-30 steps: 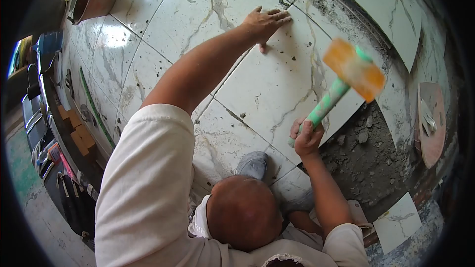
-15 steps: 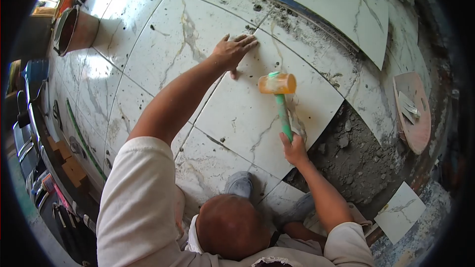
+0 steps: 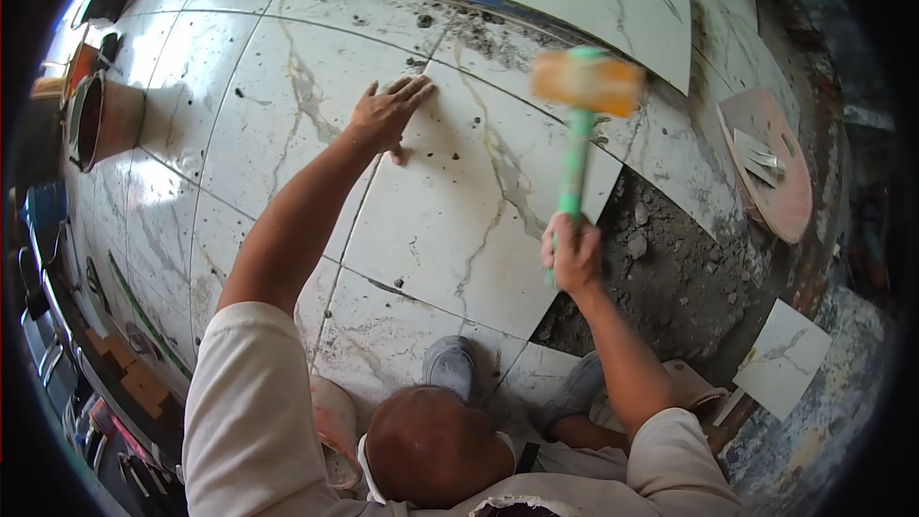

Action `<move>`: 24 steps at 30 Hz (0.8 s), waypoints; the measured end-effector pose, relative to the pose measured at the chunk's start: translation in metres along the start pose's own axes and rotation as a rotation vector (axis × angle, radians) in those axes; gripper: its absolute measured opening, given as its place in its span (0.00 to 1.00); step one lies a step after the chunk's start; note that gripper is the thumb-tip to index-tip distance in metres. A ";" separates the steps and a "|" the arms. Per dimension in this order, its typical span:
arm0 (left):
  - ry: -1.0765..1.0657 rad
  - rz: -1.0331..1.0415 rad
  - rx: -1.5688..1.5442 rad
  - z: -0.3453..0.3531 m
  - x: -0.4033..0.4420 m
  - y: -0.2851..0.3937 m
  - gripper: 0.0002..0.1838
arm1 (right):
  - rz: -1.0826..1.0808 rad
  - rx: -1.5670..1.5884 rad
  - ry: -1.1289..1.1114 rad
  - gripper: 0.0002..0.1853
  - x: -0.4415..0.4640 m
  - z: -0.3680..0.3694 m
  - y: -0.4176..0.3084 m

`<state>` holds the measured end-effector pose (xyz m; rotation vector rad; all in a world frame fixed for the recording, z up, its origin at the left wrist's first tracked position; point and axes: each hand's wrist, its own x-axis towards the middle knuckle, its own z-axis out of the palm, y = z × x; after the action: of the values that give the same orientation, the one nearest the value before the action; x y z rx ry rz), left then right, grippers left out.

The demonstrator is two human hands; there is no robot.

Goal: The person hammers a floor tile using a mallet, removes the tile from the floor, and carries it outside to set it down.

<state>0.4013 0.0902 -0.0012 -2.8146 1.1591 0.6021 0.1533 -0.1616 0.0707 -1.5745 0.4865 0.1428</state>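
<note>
My right hand (image 3: 576, 254) is wrapped round the green handle of a rubber mallet (image 3: 588, 84). The mallet's orange head is smeared by motion and appears above the right part of a white marbled floor tile (image 3: 436, 220). My left hand (image 3: 388, 115) lies with fingers stretched out on that tile's upper left corner, by the joint with the neighbouring tile. Dark crumbs are scattered over the tile. Along its lower right edge lies a bed of grey mortar (image 3: 661, 258) with lumps in it.
A pink float (image 3: 780, 182) with a trowel (image 3: 758, 158) on it lies at right. Below it is a cut tile piece (image 3: 783, 359). A loose large tile (image 3: 603, 0) rests on boxes at the top. A bucket (image 3: 115, 120) stands at left. Tools (image 3: 115, 431) fill the lower left.
The mallet has risen away from the tile's middle and moved right, with my right hand still round its handle. My left hand stays at the tile's corner. The view has shifted a little.
</note>
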 end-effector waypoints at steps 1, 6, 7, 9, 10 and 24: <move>-0.010 -0.003 0.000 0.001 -0.002 0.003 0.73 | -0.152 0.070 0.056 0.23 0.002 -0.005 -0.005; -0.022 -0.009 0.009 -0.007 -0.003 0.008 0.73 | 0.011 -0.671 0.003 0.28 -0.025 -0.048 0.115; -0.048 -0.038 0.004 -0.009 -0.003 0.012 0.73 | 0.000 -0.671 0.024 0.28 -0.023 -0.051 0.100; -0.121 -0.015 0.089 -0.017 0.004 0.029 0.67 | 0.016 -0.535 -0.043 0.29 -0.029 -0.053 0.037; -0.128 -0.071 0.144 -0.012 0.012 0.043 0.62 | 0.070 -0.356 0.007 0.29 -0.027 -0.053 0.018; 0.353 -0.070 -0.081 0.042 0.118 0.161 0.37 | 0.214 -0.385 -0.041 0.22 -0.040 -0.124 0.074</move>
<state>0.3529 -0.0970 -0.0658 -3.1034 1.0945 0.1523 0.0635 -0.2737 0.0268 -1.8871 0.6216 0.4529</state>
